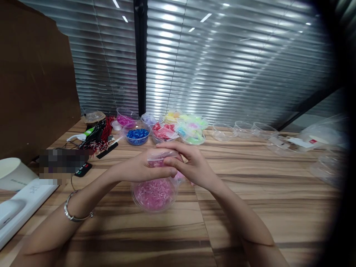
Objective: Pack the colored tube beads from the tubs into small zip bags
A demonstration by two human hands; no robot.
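Observation:
My left hand (144,168) and my right hand (191,165) meet above a clear round bowl of pink beads (155,194) on the wooden table (250,207). Both hands pinch a small clear plastic bag (161,157) with pink beads in it, held just over the bowl. A silver bracelet (72,211) sits on my left wrist.
At the back stand bowls of blue (137,134), magenta (126,118), red (164,132) and green-yellow beads (193,129), then empty clear bowls (241,129). Red and black cords (98,135) lie at the left, a white device (19,207) at the near left, plastic bags (319,139) at the right.

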